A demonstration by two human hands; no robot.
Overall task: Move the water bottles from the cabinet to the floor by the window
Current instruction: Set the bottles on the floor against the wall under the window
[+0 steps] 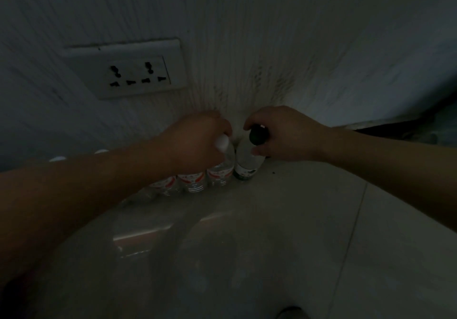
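Two hands, each holding a water bottle at the foot of the wall, in very dim light.

The left hand (195, 143) curls its fingers round the neck of a white-capped bottle (221, 170) with a red label. The right hand (284, 133) pinches the top of a dark-capped bottle (247, 165) with a green label, thumb and fingers round the cap. The two bottles are side by side, just about touching, their bases down at the tiled floor (284, 219) against the ribbed wall (272, 34). Left of them, more red-labelled bottles (193, 182) continue the row, partly hidden behind the left forearm. Two pale caps (60, 158) show further left. A double socket (128, 71) sits on the wall above the row.
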